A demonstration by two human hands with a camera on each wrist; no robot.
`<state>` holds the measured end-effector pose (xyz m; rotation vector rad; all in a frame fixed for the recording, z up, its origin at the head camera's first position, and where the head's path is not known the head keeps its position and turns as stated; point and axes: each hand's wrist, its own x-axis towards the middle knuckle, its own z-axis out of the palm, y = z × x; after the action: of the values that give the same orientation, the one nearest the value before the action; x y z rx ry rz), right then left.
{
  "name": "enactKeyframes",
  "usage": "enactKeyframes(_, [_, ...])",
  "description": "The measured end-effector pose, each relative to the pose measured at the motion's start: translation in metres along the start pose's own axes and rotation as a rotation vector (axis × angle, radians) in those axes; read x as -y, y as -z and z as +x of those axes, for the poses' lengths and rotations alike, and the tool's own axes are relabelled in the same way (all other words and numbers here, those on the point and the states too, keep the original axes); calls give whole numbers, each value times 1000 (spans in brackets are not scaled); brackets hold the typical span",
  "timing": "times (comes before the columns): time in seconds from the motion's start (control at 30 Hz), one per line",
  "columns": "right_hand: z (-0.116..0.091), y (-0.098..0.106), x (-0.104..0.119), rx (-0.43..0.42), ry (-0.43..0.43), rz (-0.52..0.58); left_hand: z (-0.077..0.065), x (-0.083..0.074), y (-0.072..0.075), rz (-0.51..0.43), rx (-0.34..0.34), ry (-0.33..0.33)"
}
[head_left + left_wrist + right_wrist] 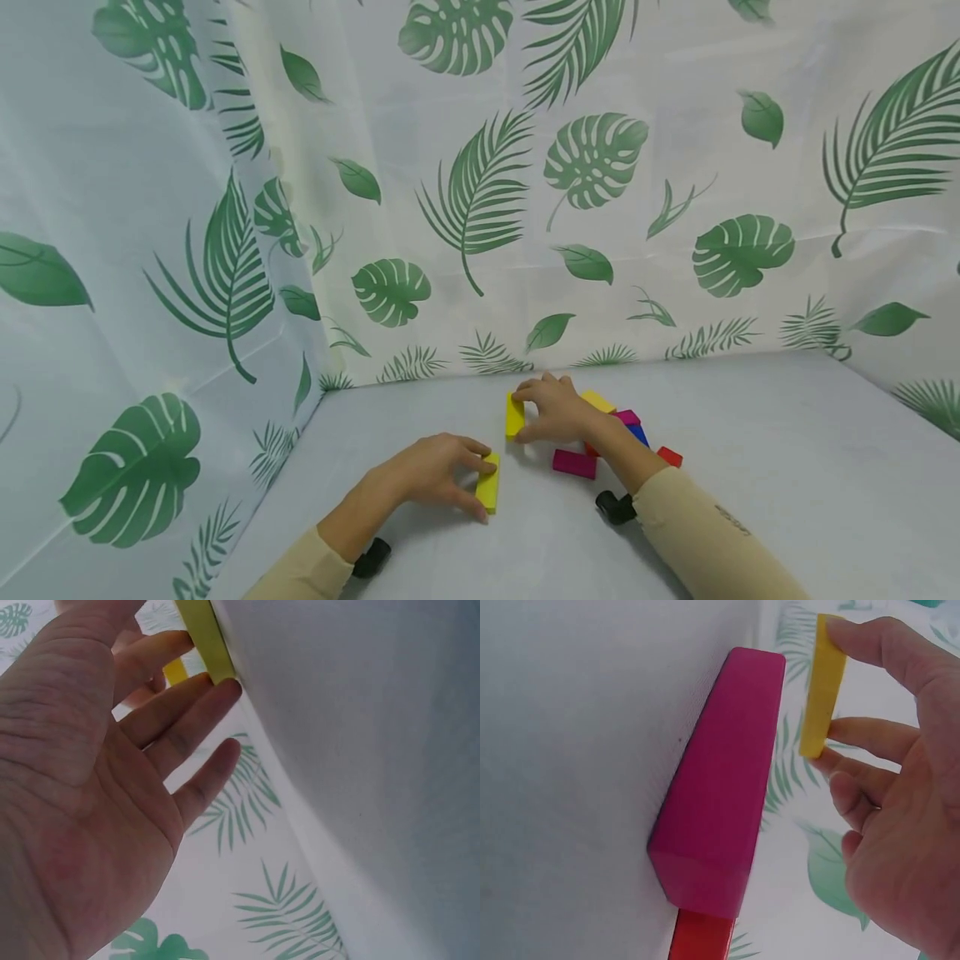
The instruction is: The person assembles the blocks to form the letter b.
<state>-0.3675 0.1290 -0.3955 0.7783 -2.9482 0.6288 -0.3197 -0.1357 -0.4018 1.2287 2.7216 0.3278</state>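
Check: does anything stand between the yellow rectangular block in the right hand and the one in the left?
Nothing visible: only pale tabletop shows between the farther yellow rectangular block in the right hand and the nearer yellow rectangular block in the left hand. The magenta rectangular block lies to the right.

White sheets (pixel 682 108) printed with green leaves (pixel 596 161) (some palm-like) hung behind and beside a pale grey counter (pixel 825 475).

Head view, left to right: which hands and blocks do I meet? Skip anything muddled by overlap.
Left hand → first yellow block → second yellow block → right hand → blue block → rightmost red block.
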Motion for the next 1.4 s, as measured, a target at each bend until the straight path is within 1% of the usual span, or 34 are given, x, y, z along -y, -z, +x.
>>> enactKeyframes(0.13, [-3, -1, 1, 7, -6, 5, 0, 1, -1, 5, -4, -22])
enactKeyframes(0.27, [-5, -3, 2, 9, -1, -9, 0, 0, -1, 5, -6, -29])
enactKeyframes(0.53, [-4, -10, 3, 19, 14, -1, 1, 1, -2, 12, 9, -51])
enactKeyframes(0.9, [-3, -15, 5, 11, 46, -18, 0, -3, -4, 35, -13, -81])
enactKeyframes(1.13, [1, -19, 8, 39, 57, -22, -4, -5, -4, 23, -19, -103])
enactKeyframes(1.4, [0, -22, 10, 71, 50, -19, -4, -4, -6, 15, -41, -129])
